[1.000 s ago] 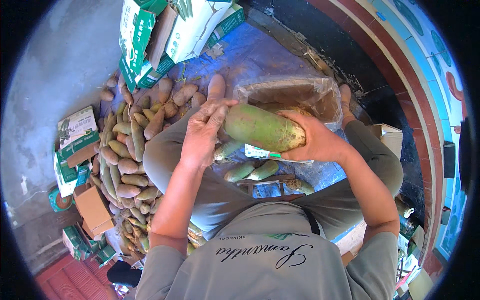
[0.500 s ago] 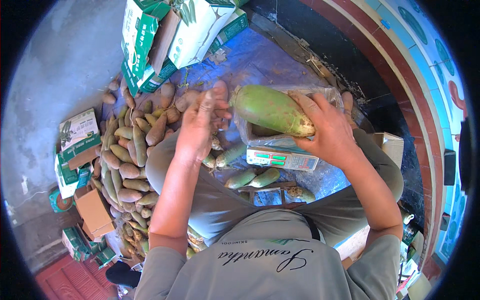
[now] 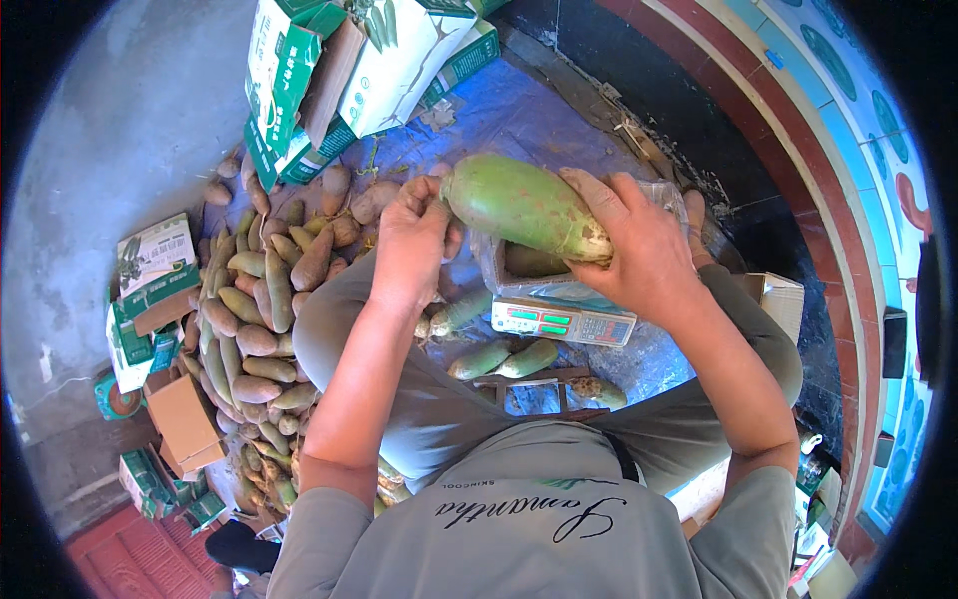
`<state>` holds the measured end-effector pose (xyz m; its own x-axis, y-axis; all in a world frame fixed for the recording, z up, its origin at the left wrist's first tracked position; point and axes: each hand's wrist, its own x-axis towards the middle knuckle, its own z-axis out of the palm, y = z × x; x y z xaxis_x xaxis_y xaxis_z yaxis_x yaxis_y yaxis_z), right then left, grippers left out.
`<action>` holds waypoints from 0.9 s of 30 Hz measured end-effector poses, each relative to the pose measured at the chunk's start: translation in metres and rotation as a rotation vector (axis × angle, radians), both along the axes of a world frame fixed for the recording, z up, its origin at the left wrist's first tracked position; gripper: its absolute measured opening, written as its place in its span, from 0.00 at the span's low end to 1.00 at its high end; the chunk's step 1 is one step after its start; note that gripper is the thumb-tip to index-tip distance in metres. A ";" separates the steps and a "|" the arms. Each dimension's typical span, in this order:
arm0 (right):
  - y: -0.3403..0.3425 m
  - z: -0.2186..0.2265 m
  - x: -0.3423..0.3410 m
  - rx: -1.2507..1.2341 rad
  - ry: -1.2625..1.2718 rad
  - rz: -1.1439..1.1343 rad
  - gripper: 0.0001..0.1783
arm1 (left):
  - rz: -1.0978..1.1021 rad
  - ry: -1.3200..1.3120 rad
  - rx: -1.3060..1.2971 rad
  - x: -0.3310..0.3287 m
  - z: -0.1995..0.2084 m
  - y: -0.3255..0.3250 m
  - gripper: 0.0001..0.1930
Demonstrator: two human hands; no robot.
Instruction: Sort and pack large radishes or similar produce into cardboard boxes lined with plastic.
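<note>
My right hand (image 3: 636, 240) grips a large green radish (image 3: 514, 205) around its paler right end, thumb below and fingers over the top. At the radish's left end, my left hand (image 3: 416, 225) is closed, its fingertips pinched against the tip; any small piece between them is hidden. The radish is held above a plastic-lined box (image 3: 487, 262), in which a darker radish (image 3: 532, 262) partly shows. The box rests on a digital scale (image 3: 564, 321) with lit green displays.
A big heap of radishes (image 3: 257, 341) spreads on the left. Two green radishes (image 3: 527, 357) lie before the scale, near a small frame (image 3: 534, 391). Green-and-white cartons (image 3: 399, 75) stand at the far side, with a brown carton (image 3: 187, 424) at left. A tiled wall curves along the right.
My left hand has moved in to the radish's left end, and its spread fingers have closed there. The radish has shifted slightly up and left in my right hand.
</note>
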<state>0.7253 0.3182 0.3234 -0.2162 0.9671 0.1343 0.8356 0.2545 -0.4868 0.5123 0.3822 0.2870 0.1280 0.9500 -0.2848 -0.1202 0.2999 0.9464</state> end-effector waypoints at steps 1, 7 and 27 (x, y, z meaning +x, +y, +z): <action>0.002 -0.001 -0.001 -0.008 0.030 -0.015 0.38 | -0.001 -0.012 0.019 0.001 0.002 0.000 0.04; 0.007 -0.011 0.012 -0.056 0.300 0.027 0.37 | -0.021 -0.074 0.023 -0.004 0.011 0.004 0.06; 0.013 -0.021 0.007 -0.382 0.489 0.052 0.40 | 0.328 0.199 0.511 0.013 -0.016 0.009 0.05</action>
<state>0.7326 0.3307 0.3020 -0.2649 0.9563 -0.1240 0.4838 0.0205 -0.8749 0.5248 0.3914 0.2708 -0.2012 0.9531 0.2260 0.0634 -0.2176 0.9740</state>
